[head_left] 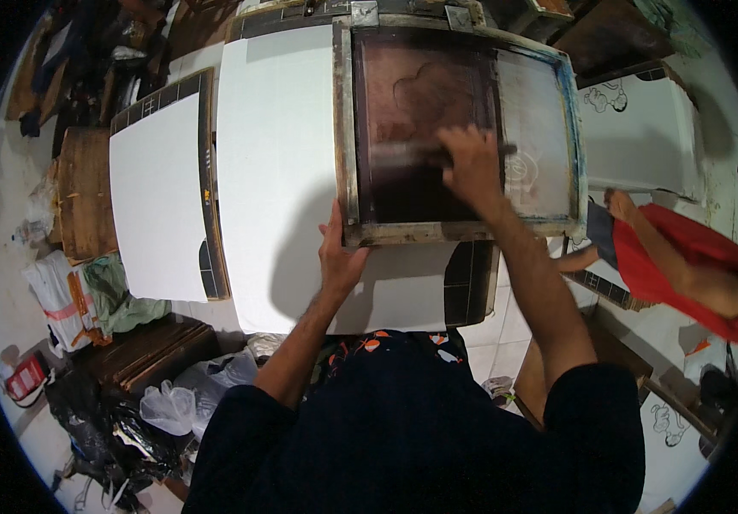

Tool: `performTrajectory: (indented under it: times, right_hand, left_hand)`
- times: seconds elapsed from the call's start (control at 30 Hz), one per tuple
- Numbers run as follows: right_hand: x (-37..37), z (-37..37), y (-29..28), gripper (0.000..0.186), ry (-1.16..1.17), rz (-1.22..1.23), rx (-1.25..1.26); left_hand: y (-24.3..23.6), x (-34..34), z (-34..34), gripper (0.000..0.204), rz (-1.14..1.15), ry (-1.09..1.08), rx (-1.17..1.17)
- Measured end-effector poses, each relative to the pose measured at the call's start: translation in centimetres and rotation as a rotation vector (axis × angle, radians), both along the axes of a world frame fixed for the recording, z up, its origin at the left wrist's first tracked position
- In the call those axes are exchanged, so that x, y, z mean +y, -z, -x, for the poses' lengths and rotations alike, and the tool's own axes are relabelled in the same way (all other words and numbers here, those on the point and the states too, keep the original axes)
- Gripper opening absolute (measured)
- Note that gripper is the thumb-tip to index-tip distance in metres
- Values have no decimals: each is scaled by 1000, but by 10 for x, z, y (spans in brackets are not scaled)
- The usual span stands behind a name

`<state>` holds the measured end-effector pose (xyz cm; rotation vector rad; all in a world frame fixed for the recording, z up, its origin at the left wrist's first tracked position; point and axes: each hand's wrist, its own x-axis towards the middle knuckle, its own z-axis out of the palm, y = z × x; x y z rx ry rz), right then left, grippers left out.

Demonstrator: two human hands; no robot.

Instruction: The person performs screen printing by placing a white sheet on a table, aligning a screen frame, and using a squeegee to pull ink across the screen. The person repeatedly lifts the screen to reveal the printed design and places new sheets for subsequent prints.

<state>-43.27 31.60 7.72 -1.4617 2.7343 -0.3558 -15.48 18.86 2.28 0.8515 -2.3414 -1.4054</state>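
Apparently sweeping dark bar over framed screen, gripping bar in curled fingers of right hand | touching screen's near-left corner with left hand, finger closure indeterminable | probably calling next for even pressure, steady screen

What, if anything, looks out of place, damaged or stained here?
The worn, rectangular wooden screen frame has blue smears along its right side, unlike its greyish front. Crumpled black plastic bags lie heaped untidily at lower left.
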Motion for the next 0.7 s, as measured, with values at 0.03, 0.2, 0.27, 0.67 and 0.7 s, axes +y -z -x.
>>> performTrajectory:
  times: [0.03, 0.2, 0.27, 0.67, 0.7]
  right_hand:
    - [-19, 29, 10, 58, 16, -21, 35]
    - [-125, 176, 36, 50, 56, 72, 178]
    - [-148, 197, 38, 44, 81, 124, 271]
    - [-81, 108, 19, 32, 83, 212, 186]
    - [-93, 124, 18, 31, 91, 241, 219]
  left_hand:
    - [-1, 1, 0, 104, -4, 2, 6]
    - [-4, 1, -1, 105, 12, 7, -37]
    - [-4, 0, -2, 104, 1, 11, -44]
    - [-8, 0, -1, 106, -11, -4, -45]
    - [-9, 0, -1, 106, -4, -3, -45]
